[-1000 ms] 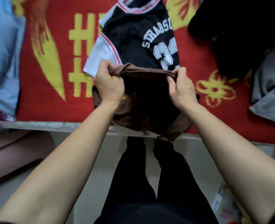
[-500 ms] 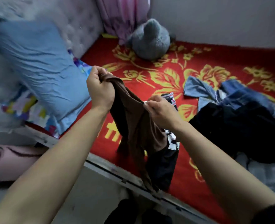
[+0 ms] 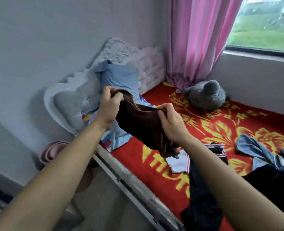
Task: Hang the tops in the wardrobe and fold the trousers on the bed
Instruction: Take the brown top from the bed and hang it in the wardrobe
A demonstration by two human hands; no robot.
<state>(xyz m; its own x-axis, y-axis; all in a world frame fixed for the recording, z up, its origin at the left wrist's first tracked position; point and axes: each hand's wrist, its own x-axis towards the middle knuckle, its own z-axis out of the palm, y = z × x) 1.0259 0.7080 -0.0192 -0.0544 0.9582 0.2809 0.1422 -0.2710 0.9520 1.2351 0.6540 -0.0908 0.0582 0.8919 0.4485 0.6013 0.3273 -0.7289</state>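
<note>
The fingers (image 3: 112, 96) of the left hand (image 3: 109, 108) are curled tight round one end of the top edge of the brown garment (image 3: 141, 127). The right hand (image 3: 172, 125) pinches the other end. A second ago the cloth was held bunched low over the jersey (image 3: 179, 161). Now it hangs clear above the jersey, its tail just over the white sleeve. So it is lifted for sorting, neither folded on the bed (image 3: 154, 179) nor hung yet. I cannot tell whether it is a top or trousers.
</note>
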